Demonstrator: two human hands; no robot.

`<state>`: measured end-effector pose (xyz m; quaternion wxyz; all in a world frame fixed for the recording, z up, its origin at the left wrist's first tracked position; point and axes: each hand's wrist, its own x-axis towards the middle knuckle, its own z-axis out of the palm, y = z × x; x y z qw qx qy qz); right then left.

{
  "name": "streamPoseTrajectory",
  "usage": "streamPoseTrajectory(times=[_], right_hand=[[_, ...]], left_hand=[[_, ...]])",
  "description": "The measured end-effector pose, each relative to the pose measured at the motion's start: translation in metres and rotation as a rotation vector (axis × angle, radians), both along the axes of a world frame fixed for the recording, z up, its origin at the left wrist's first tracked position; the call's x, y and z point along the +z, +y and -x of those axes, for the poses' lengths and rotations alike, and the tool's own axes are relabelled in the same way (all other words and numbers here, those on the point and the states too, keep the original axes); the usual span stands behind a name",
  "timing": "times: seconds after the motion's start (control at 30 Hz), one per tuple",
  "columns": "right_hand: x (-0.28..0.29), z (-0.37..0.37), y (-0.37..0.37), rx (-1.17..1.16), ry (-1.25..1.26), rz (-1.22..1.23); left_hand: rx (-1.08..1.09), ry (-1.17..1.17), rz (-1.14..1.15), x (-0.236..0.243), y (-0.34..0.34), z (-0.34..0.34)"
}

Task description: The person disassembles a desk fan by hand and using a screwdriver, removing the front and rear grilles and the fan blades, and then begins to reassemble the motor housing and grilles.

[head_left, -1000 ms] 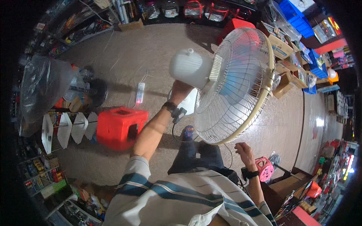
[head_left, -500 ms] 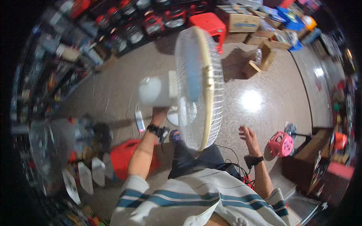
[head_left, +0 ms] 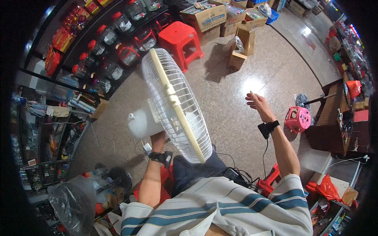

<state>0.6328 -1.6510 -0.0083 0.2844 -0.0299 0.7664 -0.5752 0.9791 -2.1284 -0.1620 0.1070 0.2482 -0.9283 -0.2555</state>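
A white electric fan (head_left: 169, 94) with a cream rim round its wire cage stands in front of me, its head tilted. My left hand (head_left: 158, 140) is closed round it just below the rounded motor housing (head_left: 143, 122); the fan hides part of those fingers. The fan's base cannot be seen behind the cage and my arm. To the right, my right hand (head_left: 260, 106) is held out over the floor, fingers apart and nothing in it. Black straps with small devices sit on both wrists.
A red plastic stool (head_left: 179, 37) stands beyond the fan, beside cardboard boxes (head_left: 208, 19). An open carton (head_left: 242, 49) lies on the floor. At right are a pink stool (head_left: 298, 119) and a brown cabinet (head_left: 330, 129). Shelves of red-lidded jars (head_left: 107, 34) line the far left.
The view has turned to the right, and the fan now appears farther left with its cage more slanted. My right hand reaches farther forward. My left hand keeps its hold on the fan.
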Motion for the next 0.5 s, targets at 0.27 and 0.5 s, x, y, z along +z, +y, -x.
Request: streamPoseTrajectory(times=[0.27, 0.5], right_hand=[[-0.075, -0.021, 0.061, 0.026, -0.08, 0.034], [-0.107, -0.052, 0.139, -0.121, -0.127, 0.001]], left_hand=[[0.238, -0.018, -0.704, -0.033, -0.006, -0.023], [0.249, -0.095, -0.631, -0.042, -0.008, -0.032]])
